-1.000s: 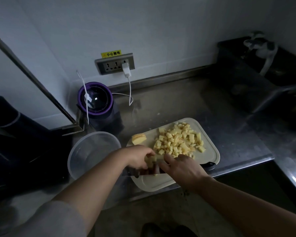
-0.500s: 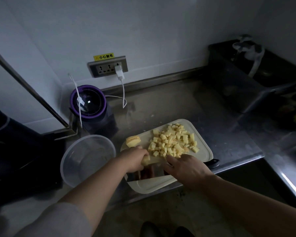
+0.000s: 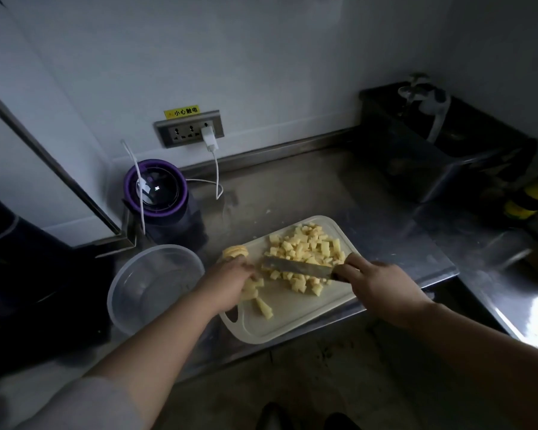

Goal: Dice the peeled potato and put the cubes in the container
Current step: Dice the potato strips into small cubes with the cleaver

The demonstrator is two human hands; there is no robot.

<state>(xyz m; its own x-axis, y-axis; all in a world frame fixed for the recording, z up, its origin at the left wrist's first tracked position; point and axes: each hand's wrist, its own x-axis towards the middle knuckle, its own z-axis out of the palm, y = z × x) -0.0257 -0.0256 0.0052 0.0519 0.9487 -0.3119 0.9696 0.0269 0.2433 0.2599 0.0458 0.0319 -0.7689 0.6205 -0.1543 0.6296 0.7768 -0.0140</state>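
Note:
A white cutting board (image 3: pixel 295 321) lies at the counter's front edge with a heap of yellow potato cubes (image 3: pixel 305 249) on its far half. My right hand (image 3: pixel 376 287) grips the handle of a knife (image 3: pixel 295 267) whose blade lies across the near side of the heap. My left hand (image 3: pixel 227 282) holds potato strips (image 3: pixel 250 288) on the board's left part. One cut strip (image 3: pixel 265 307) lies loose near them. An uncut potato piece (image 3: pixel 235 252) sits at the board's far left corner. The clear round container (image 3: pixel 151 287) stands left of the board.
A purple-rimmed blender (image 3: pixel 156 189) stands behind the container, its white cable running to a wall socket (image 3: pixel 190 128). A dark sink (image 3: pixel 441 159) with a tap fills the right back. Dark objects stand at the far left. The counter edge runs just under the board.
The knife has moved from beside my left hand rightward, its blade now lying against the cube heap. Freshly cut strips lie exposed under my left hand. The view has shifted slightly.

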